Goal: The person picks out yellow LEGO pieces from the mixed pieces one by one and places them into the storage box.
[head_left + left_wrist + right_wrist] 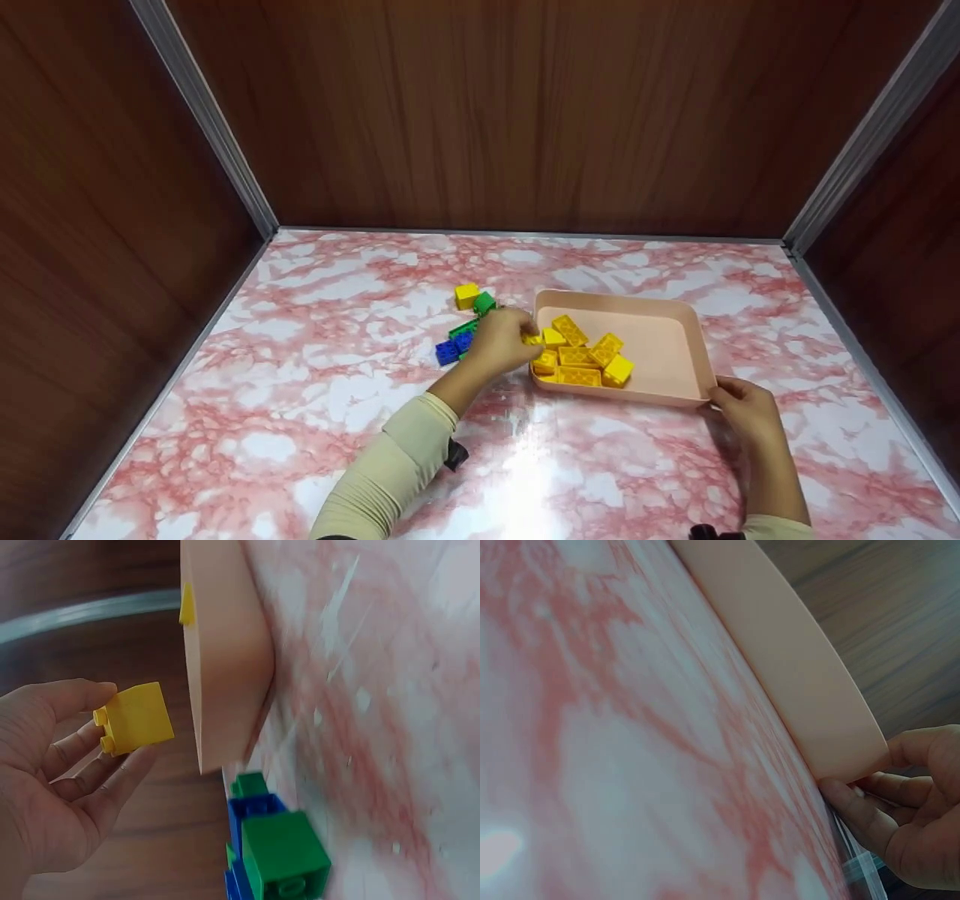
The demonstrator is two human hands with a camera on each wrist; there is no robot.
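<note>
Between thumb and fingers, my left hand (501, 341) pinches a yellow toy brick (139, 720) beside the left wall of a shallow peach tray (664, 330). The left wrist view shows the brick's studs turned toward the palm. Inside the tray, several yellow bricks (579, 355) lie jumbled at the left end. My right hand (750, 409) grips the tray's near right corner, its thumb at the rim and its fingers low at the base, as the right wrist view (915, 802) also shows.
Left of the tray, partly behind my left hand, lie blue bricks (453, 348) and green bricks (285, 851). A yellow brick (466, 296) stands behind them next to a green one. Brown wood panels (480, 112) enclose the marbled tabletop (315, 315) at the back and sides.
</note>
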